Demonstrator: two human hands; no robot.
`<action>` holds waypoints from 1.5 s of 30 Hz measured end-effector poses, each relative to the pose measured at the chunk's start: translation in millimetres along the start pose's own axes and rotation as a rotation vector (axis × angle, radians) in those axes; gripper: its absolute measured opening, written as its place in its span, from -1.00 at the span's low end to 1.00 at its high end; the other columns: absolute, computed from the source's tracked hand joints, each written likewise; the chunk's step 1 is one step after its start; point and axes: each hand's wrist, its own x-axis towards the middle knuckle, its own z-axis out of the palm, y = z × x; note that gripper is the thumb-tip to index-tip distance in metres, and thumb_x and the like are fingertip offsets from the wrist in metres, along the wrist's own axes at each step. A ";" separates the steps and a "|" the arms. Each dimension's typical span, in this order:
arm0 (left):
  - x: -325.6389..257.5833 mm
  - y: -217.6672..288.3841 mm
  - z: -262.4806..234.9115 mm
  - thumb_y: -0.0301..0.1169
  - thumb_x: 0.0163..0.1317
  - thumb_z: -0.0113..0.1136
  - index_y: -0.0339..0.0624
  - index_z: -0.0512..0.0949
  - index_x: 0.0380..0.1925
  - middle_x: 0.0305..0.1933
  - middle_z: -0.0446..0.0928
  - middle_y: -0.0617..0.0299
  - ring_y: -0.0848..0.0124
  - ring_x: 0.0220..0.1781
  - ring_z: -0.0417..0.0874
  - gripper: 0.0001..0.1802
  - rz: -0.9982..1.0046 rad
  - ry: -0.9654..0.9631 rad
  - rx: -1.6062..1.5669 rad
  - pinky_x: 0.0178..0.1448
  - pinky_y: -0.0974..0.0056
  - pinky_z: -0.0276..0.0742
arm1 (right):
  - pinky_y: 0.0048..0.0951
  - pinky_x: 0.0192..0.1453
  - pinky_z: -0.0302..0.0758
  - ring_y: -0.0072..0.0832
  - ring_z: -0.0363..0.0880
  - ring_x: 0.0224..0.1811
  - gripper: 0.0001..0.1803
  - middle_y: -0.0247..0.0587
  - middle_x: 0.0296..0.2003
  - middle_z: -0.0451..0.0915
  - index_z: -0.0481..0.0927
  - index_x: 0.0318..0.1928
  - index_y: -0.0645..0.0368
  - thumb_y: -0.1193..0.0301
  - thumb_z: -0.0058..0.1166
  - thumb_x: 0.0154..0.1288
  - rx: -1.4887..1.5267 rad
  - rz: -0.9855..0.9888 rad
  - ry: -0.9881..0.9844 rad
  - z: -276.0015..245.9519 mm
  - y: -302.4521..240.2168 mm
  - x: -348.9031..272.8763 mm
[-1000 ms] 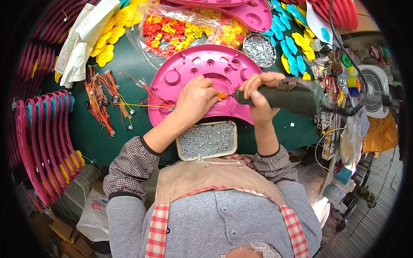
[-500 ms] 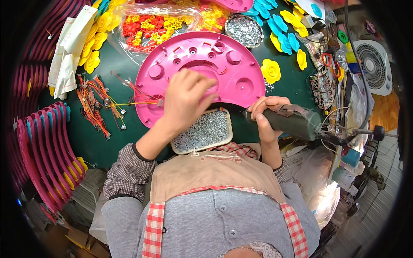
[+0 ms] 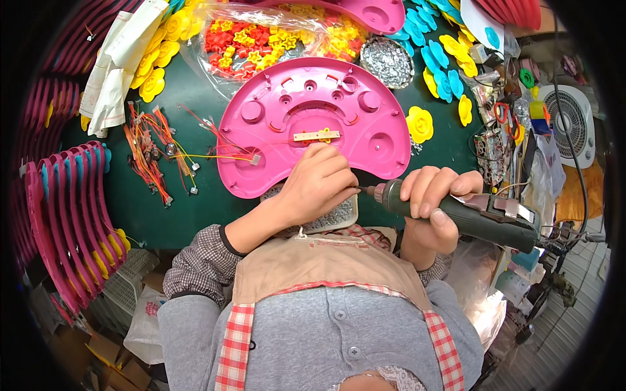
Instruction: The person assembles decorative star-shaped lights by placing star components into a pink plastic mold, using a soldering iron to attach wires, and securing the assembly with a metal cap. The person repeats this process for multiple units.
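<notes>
My right hand point(image 3: 433, 199) is wrapped round a dark electric screwdriver point(image 3: 486, 225), which lies nearly level with its bit pointing left. My left hand point(image 3: 319, 182) is closed, its fingertips at the end of the bit; whatever they pinch is too small to make out. Just beyond my left hand is a pink curved plastic panel point(image 3: 391, 127) with round posts and recesses. On its middle rests a pale narrow strip point(image 3: 306, 137) with a small yellow piece on it. A tray of small metal screws point(image 3: 340, 216) sits below my left hand, partly hidden by it.
Wired parts point(image 3: 147, 150) lie left of the panel, with leads reaching onto it. Behind are a clear bag of red and yellow star pieces point(image 3: 254, 45) and a bowl of metal bits point(image 3: 387, 62). Yellow flowers point(image 3: 420, 124) lie right; pink panels point(image 3: 72, 215) stand stacked left.
My left hand has come down off the panel to the screwdriver's tip, uncovering the pale strip. My right hand has moved right and nearer with the screwdriver, whose bit now shows.
</notes>
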 end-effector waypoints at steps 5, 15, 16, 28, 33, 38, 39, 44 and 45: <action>-5.6 -0.9 -20.7 -0.36 -0.06 0.62 -0.13 0.66 -0.20 -0.25 0.55 0.20 0.14 -0.12 0.57 -0.60 -0.102 0.042 -0.009 0.10 0.05 0.42 | -0.24 -0.19 0.55 -0.45 0.48 -0.46 -0.54 -0.28 -0.44 0.51 0.38 0.15 0.09 0.53 0.19 0.26 -0.033 0.027 -0.057 18.9 18.3 10.9; -12.5 -47.8 -51.0 -0.45 0.06 0.53 -0.25 0.77 -0.30 -0.21 0.53 0.17 0.18 -0.11 0.57 -0.80 -0.322 0.061 0.305 -0.02 0.10 0.51 | -0.21 -0.15 0.63 -0.42 0.54 -0.40 -0.53 -0.18 -0.42 0.52 0.27 0.16 0.16 0.62 0.17 0.33 -0.111 -0.052 -0.150 24.9 80.1 47.1; -13.3 -46.6 -50.4 -0.45 0.06 0.53 -0.25 0.77 -0.29 -0.22 0.53 0.17 0.18 -0.11 0.57 -0.79 -0.336 0.077 0.315 -0.03 0.10 0.52 | -0.18 -0.15 0.62 -0.40 0.53 -0.41 -0.54 -0.18 -0.43 0.51 0.31 0.15 0.15 0.60 0.18 0.31 -0.124 -0.031 -0.113 29.9 84.0 45.9; -9.7 -47.8 -46.5 -0.45 0.02 0.53 -0.22 0.78 -0.32 -0.21 0.55 0.15 0.16 -0.10 0.59 -0.81 -0.371 0.060 0.334 -0.02 0.10 0.60 | -0.20 -0.18 0.63 -0.38 0.52 -0.44 -0.59 -0.19 -0.45 0.50 0.33 0.08 0.18 0.62 0.13 0.27 -0.193 0.025 -0.097 27.6 108.8 44.1; -12.1 -47.5 -50.1 -0.45 0.03 0.53 -0.23 0.77 -0.23 -0.21 0.55 0.15 0.14 -0.10 0.59 -0.73 -0.358 0.068 0.311 0.00 0.11 0.60 | -0.19 -0.16 0.63 -0.41 0.54 -0.41 -0.59 -0.23 -0.45 0.48 0.37 0.12 0.18 0.64 0.13 0.28 -0.051 0.028 -0.036 25.2 97.9 45.8; -17.0 -26.8 -52.8 -0.43 0.00 0.54 -0.21 0.74 -0.11 -0.22 0.53 0.18 0.16 -0.12 0.57 -0.62 -0.326 0.147 0.247 -0.04 0.10 0.54 | -0.17 -0.13 0.61 -0.41 0.52 -0.41 -0.56 -0.26 -0.46 0.50 0.37 0.12 0.13 0.54 0.21 0.29 0.002 0.066 -0.124 19.0 46.8 9.5; -20.0 -21.7 -49.9 -0.41 -0.01 0.54 -0.18 0.74 -0.13 -0.22 0.52 0.20 0.18 -0.12 0.57 -0.63 -0.255 0.114 0.271 -0.03 0.10 0.52 | -0.19 -0.13 0.61 -0.41 0.53 -0.41 -0.55 -0.25 -0.46 0.52 0.37 0.12 0.12 0.54 0.25 0.29 -0.066 0.120 -0.140 17.1 48.0 -3.3; -29.9 11.7 -18.9 -0.33 -0.06 0.51 -0.07 0.65 -0.40 -0.28 0.48 0.27 0.25 -0.09 0.54 -0.76 -0.091 -0.014 0.310 0.05 0.11 0.45 | -0.22 -0.09 0.61 -0.42 0.54 -0.37 -0.55 -0.22 -0.41 0.53 0.33 0.10 0.13 0.63 0.23 0.31 -0.023 0.167 -0.142 15.1 54.3 -27.5; -31.6 12.8 -16.3 -0.32 -0.04 0.51 -0.08 0.65 -0.40 -0.29 0.48 0.28 0.25 -0.08 0.54 -0.76 -0.099 -0.029 0.326 0.07 0.12 0.44 | -0.21 -0.09 0.61 -0.41 0.54 -0.37 -0.56 -0.22 -0.41 0.53 0.32 0.09 0.13 0.62 0.24 0.31 0.011 0.155 -0.133 20.7 43.9 -18.8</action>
